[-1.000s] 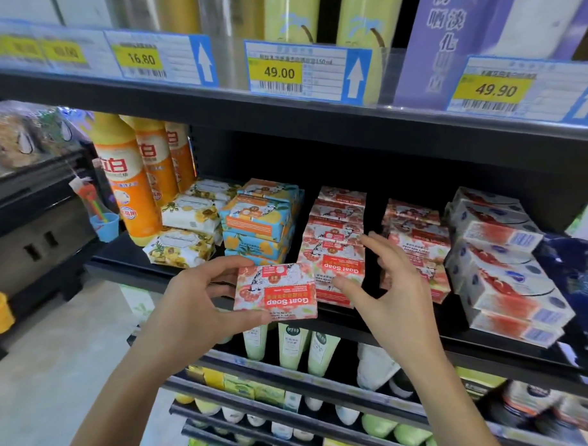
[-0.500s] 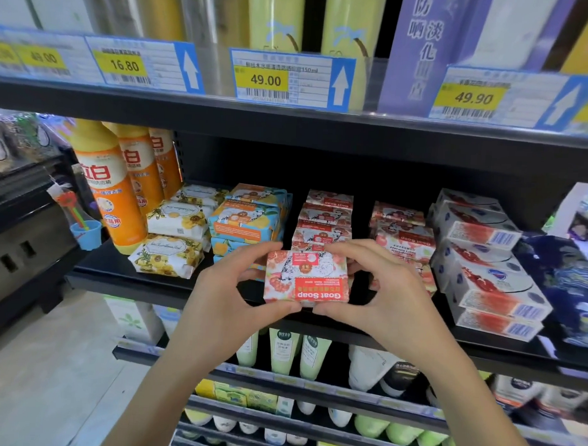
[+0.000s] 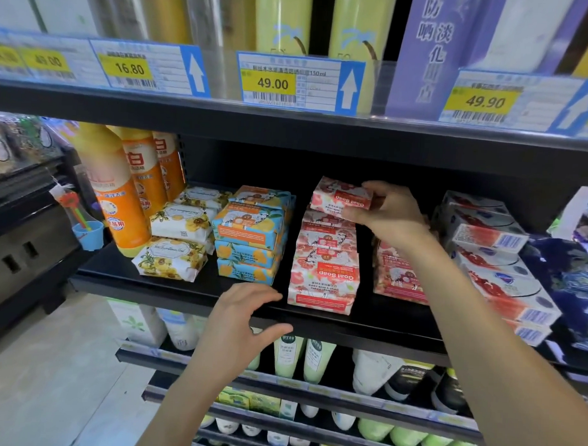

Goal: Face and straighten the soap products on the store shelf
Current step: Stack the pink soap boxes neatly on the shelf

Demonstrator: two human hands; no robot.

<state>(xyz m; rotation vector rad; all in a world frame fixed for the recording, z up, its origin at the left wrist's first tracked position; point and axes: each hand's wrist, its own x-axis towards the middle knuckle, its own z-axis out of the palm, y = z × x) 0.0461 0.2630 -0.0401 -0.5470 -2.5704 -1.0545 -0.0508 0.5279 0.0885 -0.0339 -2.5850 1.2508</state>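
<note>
My right hand [image 3: 386,212] grips a red and white Goat Soap box [image 3: 337,197] and holds it, label upside down, on top of the stack of the same Goat Soap boxes [image 3: 324,274] in the middle of the black shelf [image 3: 183,292]. My left hand [image 3: 242,321] hovers open in front of the shelf's front edge, holding nothing. Left of the stack stand blue and orange soap boxes [image 3: 249,234] and yellow flowered soap packs [image 3: 175,238]. To the right are another red soap stack [image 3: 397,276] and white and red soap boxes [image 3: 498,250].
Orange detergent bottles [image 3: 120,190] stand at the shelf's left end. Price tags [image 3: 291,82] hang on the shelf above. Green and white tubes [image 3: 301,356] fill the lower shelf. A dark blue package [image 3: 570,276] lies at the far right. The floor [image 3: 47,381] is at lower left.
Both hands held the Goat Soap box in front of the shelf; now my right hand alone has carried it up onto the stack, and my left hand has let go and dropped to the shelf edge.
</note>
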